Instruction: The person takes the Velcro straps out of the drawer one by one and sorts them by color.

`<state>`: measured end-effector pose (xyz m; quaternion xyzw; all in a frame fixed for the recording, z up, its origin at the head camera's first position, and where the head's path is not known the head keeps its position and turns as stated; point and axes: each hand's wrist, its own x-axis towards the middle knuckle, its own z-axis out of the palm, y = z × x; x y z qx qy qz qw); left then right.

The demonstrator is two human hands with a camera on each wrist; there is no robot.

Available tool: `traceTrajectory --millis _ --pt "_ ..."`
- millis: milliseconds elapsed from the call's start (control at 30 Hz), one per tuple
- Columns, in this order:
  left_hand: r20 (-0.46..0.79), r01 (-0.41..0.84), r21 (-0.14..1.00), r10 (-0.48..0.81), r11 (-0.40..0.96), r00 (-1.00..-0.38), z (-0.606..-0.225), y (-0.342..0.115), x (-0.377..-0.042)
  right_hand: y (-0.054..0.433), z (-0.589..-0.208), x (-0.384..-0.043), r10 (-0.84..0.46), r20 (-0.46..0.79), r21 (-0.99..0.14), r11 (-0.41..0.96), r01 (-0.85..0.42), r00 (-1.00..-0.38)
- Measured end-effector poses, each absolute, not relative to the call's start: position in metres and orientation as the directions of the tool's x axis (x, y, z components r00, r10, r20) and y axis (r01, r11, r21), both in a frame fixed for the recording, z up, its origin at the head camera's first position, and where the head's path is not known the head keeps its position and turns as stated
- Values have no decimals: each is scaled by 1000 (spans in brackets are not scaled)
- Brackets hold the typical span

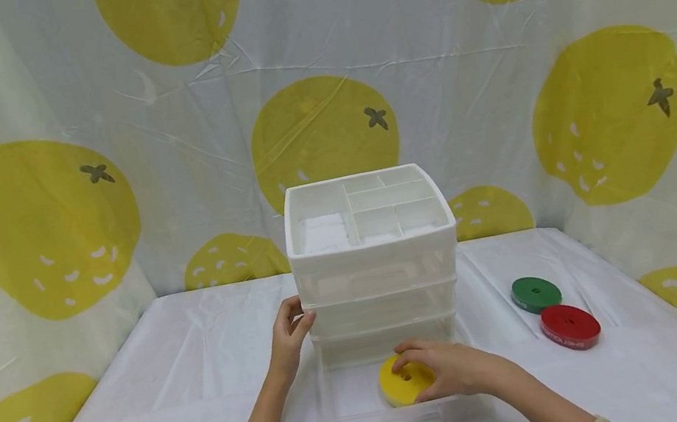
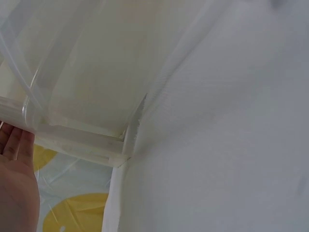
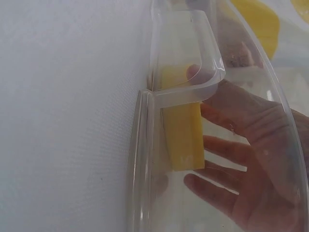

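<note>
A white plastic drawer unit (image 1: 378,271) stands with its clear bottom drawer (image 1: 349,396) pulled out. Inside that drawer, near the front wall, is a flat yellow roll (image 1: 398,386) with a small centre hole. My right hand (image 1: 452,367) reaches in from the right and holds the roll between thumb and fingers. Through the drawer's clear wall, the right wrist view shows the fingers against the yellow roll (image 3: 186,137). At the unit's left side, my left hand (image 1: 289,339) rests with its thumb by the front corner; its fingers (image 2: 21,145) touch the side edge.
On the white-covered table to the right lie a green roll (image 1: 536,294) and a red roll (image 1: 571,326) with lettering on its rim. The unit's top is a divided tray (image 1: 390,195). A lemon-print curtain (image 1: 310,44) surrounds the table.
</note>
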<state>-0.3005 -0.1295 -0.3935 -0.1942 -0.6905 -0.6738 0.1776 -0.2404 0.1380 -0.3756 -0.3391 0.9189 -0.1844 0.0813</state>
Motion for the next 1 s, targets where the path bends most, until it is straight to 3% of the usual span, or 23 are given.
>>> traceTrajectory --millis 1000 --pt "438 441 897 54 40 -897 -390 -128 -298 140 -377 -239 -650 57 -325 705 -630 -757"
